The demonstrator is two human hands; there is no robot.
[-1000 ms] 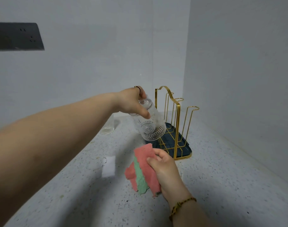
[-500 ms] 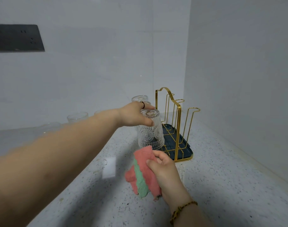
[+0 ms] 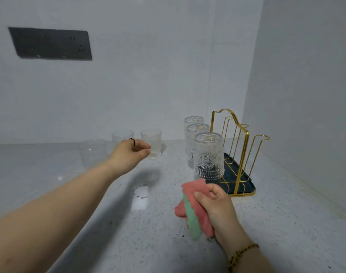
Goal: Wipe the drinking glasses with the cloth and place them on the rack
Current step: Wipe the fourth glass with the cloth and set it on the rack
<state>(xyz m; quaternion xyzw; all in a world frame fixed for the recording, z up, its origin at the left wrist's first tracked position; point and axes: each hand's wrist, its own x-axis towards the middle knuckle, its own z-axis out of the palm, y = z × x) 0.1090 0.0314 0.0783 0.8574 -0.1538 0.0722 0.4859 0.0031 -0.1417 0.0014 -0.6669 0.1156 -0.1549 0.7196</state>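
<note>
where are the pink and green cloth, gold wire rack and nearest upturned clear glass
pink and green cloth (image 3: 190,217), head view, green strip
gold wire rack (image 3: 241,164), head view, front post
nearest upturned clear glass (image 3: 208,154), head view, ribbed side

Three glasses (image 3: 208,154) on rack (image 3: 241,154); others (image 3: 150,143) left

The speckled grey worktop (image 3: 266,233) carries a gold rack (image 3: 245,154) near its back right corner and upright glasses (image 3: 150,143) along its back edge.

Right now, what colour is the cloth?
The cloth is pink with a green layer, bunched in the right hand; the head view shows it best.
</note>
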